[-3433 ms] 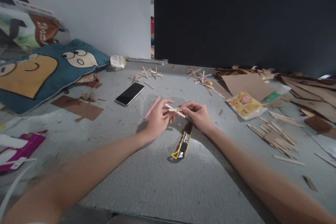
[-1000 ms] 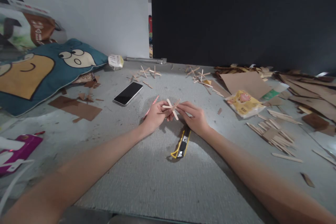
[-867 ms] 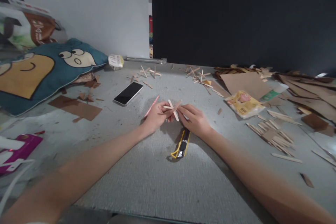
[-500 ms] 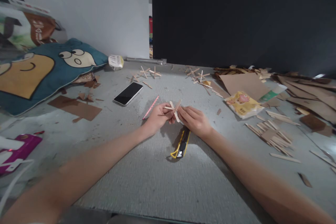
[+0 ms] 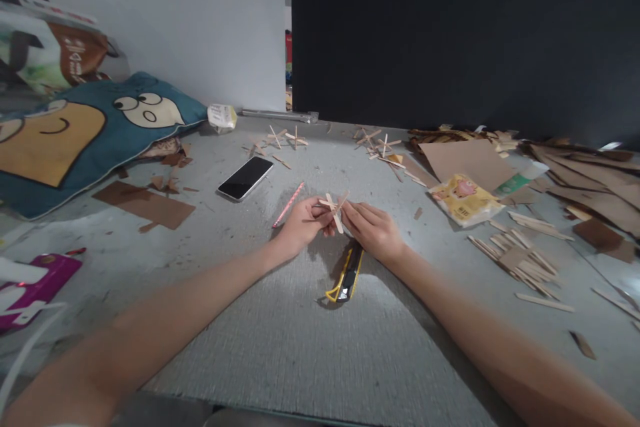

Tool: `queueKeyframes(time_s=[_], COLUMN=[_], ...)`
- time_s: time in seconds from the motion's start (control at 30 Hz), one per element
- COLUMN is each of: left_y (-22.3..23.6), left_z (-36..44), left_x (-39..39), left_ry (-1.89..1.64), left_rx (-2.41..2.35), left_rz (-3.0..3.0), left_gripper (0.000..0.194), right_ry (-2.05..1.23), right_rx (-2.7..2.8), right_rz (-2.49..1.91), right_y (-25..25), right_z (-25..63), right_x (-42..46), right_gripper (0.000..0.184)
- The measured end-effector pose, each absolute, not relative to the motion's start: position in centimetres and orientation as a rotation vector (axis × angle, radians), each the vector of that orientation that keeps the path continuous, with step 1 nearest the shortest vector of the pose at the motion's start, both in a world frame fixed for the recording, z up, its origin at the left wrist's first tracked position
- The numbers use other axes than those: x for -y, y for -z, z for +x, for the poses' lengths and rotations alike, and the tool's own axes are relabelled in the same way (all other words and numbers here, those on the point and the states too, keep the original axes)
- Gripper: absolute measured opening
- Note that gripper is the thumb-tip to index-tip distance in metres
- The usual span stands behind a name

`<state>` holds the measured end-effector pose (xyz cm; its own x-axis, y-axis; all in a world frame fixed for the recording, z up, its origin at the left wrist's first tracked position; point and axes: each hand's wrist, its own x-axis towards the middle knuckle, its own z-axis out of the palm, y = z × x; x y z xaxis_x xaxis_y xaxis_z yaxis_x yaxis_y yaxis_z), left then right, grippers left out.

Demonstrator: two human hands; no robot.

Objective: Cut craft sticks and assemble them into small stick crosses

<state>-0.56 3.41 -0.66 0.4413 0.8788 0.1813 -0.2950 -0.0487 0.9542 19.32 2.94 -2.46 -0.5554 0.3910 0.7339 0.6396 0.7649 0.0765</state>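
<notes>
Pillow (image 5: 97, 137), teal and printed with cartoon faces, lies at the far left of a grey table (image 5: 310, 347), with a magenta and white device (image 5: 50, 278) in front of it. To their right is a flat piece of brown cardboard (image 5: 165, 210) with torn scraps around it, then a phone (image 5: 245, 178), its screen dark. Beyond the phone, near the back, sits a cluster of crossed sticks (image 5: 296, 141). A pink striped stick (image 5: 289, 205) rests at a slant just beside the person's left hand (image 5: 303, 223). That hand pinches a small star of crossed wooden sticks (image 5: 338, 219) between thumb and fingers; the star is raised above the table, between the two hands. A yellow and black utility knife (image 5: 349, 273) lies below, nearer the person. The right hand (image 5: 374, 230) is at the star's right side, fingers bunched together; from where I stand I cannot tell whether they grip it. Farther right, a yellow packet (image 5: 465, 200) lies in front of a cardboard sheet (image 5: 463, 160). Loose wooden sticks (image 5: 536, 255) lie heaped to the packet's right, nearer the person, and stacked cardboard pieces (image 5: 593, 180) occupy the far right.
</notes>
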Motion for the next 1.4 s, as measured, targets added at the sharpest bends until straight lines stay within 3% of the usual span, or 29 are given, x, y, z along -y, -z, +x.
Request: queueKeyframes(time_s=[0.2, 0.63, 1.17, 1.4], left_y=[0.5, -0.3, 0.1, 0.9], left_z=[-0.7, -0.7, -0.7, -0.8], left_x=[-3.2, -2.4, -2.7, -3.4], left_ry=[-1.035, -0.948, -1.031, -1.101], left_rx=[-0.615, -0.566, -0.582, -0.596], left_rz=[1.27, 1.185, 1.209, 1.107], left_gripper=[0.049, 0.06, 0.048, 0.052], right_ry=[0.348, -0.34, -0.283, -0.33], right_rx=[2.156, 2.07, 2.005, 1.807], right_rz=[-0.732, -0.887, -0.815, -1.041], right_y=[2.2, 2.0, 1.9, 1.6], right_z=[19.1, 19.1, 18.7, 18.4], right_x=[-2.9, -2.9, -3.0, -3.2], right_gripper=[0.032, 0.022, 0.019, 0.019])
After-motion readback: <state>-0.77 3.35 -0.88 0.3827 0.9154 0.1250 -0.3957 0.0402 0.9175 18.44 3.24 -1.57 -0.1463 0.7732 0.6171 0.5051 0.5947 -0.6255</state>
